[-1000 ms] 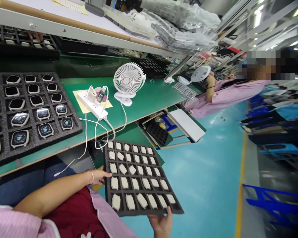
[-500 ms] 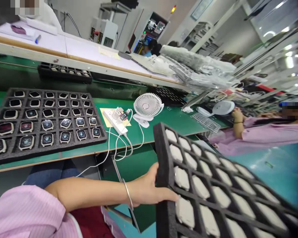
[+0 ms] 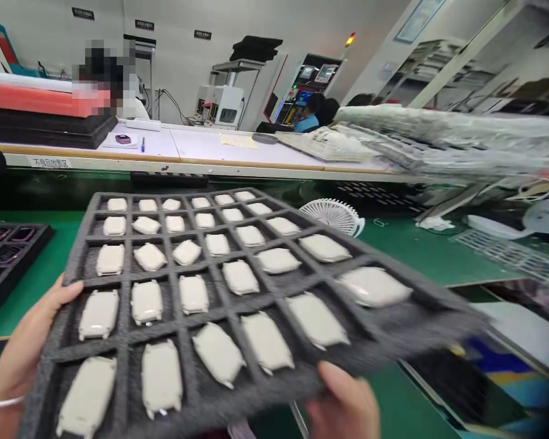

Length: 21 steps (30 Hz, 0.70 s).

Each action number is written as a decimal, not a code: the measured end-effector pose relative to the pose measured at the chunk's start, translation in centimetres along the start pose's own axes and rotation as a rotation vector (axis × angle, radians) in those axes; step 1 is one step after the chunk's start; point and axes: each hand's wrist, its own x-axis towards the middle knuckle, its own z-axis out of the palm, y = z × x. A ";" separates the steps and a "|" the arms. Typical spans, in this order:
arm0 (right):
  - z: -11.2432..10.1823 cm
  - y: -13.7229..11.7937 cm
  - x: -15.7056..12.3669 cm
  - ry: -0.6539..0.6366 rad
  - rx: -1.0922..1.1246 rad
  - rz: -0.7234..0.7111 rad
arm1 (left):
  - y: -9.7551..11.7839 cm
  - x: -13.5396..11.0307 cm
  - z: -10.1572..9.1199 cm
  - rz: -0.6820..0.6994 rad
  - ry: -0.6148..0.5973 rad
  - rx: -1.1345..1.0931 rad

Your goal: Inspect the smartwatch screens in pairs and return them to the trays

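Grey foam forms the tray (image 3: 251,402) that fills the middle and lower left of the frame, and both your hands hold it. Your left hand (image 3: 30,338) is closed around its left edge, thumb over the rim; your right hand (image 3: 343,399) grips the near edge at lower centre-right. Pale watch-like cases (image 3: 162,375) sit in its compartments, some turned askew. Behind it, the tray hides the lower part of a white fan (image 3: 332,213) and much of the green surface (image 3: 412,250). Another dark tray (image 3: 32,259) lies at the left edge of the frame. Your left hand comes in from lower left, thumb pointing up and right. Your right hand rises from the bottom edge; its fingers are probably beneath the tray, though blur and foam conceal them.
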 end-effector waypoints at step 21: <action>5.3 3.3 12.8 -0.137 -0.120 -0.012 | 1.6 17.0 -0.2 0.059 0.171 0.384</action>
